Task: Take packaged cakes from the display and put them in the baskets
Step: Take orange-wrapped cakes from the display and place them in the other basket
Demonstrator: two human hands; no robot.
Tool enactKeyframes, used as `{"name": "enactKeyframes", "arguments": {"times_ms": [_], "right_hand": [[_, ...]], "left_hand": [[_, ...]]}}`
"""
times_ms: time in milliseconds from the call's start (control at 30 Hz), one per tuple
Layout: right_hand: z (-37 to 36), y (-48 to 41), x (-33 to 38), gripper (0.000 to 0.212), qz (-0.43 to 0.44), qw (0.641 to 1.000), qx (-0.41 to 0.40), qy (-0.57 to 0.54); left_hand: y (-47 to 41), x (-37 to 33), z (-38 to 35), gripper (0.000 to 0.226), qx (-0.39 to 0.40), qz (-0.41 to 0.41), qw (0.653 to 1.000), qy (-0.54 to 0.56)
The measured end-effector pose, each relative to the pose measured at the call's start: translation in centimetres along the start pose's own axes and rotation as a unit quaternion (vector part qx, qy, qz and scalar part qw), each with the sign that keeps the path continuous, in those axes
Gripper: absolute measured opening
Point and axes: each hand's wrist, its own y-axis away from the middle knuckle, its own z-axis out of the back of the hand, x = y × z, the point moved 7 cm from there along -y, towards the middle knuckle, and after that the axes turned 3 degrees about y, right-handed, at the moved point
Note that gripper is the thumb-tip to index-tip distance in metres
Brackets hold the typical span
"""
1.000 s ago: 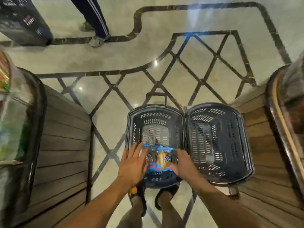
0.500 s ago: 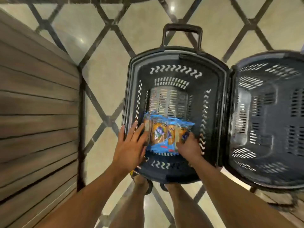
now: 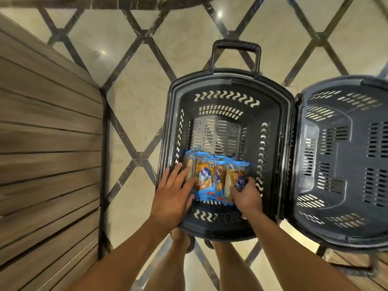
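Glossy beige floor (image 3: 142, 114) with a dark diamond lattice of inlay lines (image 3: 134, 156). Bright light glare (image 3: 219, 14) on the floor near the top edge. Wooden slatted panel (image 3: 48, 143) fills the left side, blurred, with a dark vertical edge strip (image 3: 104, 164) along its right side. More wooden slats (image 3: 357, 276) at bottom right. Two bare legs (image 3: 174, 267) at bottom centre, dark footwear (image 3: 190, 244) partly hidden.

Cakes (image 3: 214, 177) in left basket (image 3: 231, 87)

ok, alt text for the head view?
The left hand lies flat against blue-wrapped packaged cakes and the right hand grips them, in the near end of a dark basket on a patterned floor. A second basket stands beside it.
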Motion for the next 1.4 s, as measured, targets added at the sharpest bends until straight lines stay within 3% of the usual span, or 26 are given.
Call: {"name": "enactKeyframes", "arguments": {"times_ms": [67, 133, 267, 333, 400, 467, 567, 700, 900, 1000, 1100, 1267, 1400], "right_hand": [[0.9, 1.5, 0.8, 0.064, 0.022, 0.999, 0.008, -0.028], [1.9, 3.7, 2.2, 0.069, 0.055, 0.997, 0.016, -0.047], [2.9, 9.2, 5.4, 0.068, 0.128, 0.988, 0.062, -0.059], [2.6, 11.7, 6.7, 0.068, 0.157, 0.981, 0.093, -0.067], [2.3, 14.0, 8.0, 0.064, 0.191, 0.970, 0.127, -0.078], [1.9, 15.6, 9.1, 0.053, 0.212, 0.958, 0.167, -0.098], [1.1, 16.5, 10.0, 0.031, 0.234, 0.939, 0.209, -0.141], [-1.9, 12.8, 10.2, 0.014, 0.132, 0.955, 0.213, -0.159], [-6.4, 5.4, 12.2, 0.020, 0.118, 0.980, 0.156, 0.037], [-9.1, 2.1, 12.9, 0.036, 0.090, 0.984, 0.135, 0.072], [-11.2, 0.3, 13.4, 0.047, 0.076, 0.986, 0.100, 0.108], [-12.4, -0.2, 14.0, 0.040, 0.097, 0.980, 0.049, 0.165], [-11.8, 0.4, 13.6, 0.030, 0.103, 0.983, 0.042, 0.145]], "left_hand": [[0.0, -0.6, 1.0, 0.050, 0.009, 0.039, 0.993, 0.115], [0.2, -1.3, 1.8, 0.048, 0.041, 0.122, 0.947, 0.295], [1.2, -2.7, 1.5, 0.048, 0.123, 0.292, 0.764, 0.563], [2.1, -3.5, 1.6, 0.047, 0.158, 0.314, 0.678, 0.645], [2.9, -3.8, 2.5, 0.038, 0.160, 0.313, 0.627, 0.696], [3.4, -3.1, 3.1, 0.029, 0.121, 0.310, 0.636, 0.697], [4.7, -0.4, 2.8, 0.034, 0.075, 0.326, 0.655, 0.678], [7.1, 4.0, 2.4, 0.036, 0.023, 0.351, 0.666, 0.658], [9.3, 8.2, 2.0, 0.039, -0.037, 0.358, 0.650, 0.669], [9.7, 9.7, 1.2, 0.055, -0.054, 0.362, 0.642, 0.673], [10.0, 10.9, 0.3, 0.048, -0.057, 0.367, 0.643, 0.670], [10.1, 11.7, -0.9, 0.042, -0.063, 0.376, 0.648, 0.660], [10.4, 11.6, -1.2, 0.033, -0.057, 0.380, 0.646, 0.660]]}}
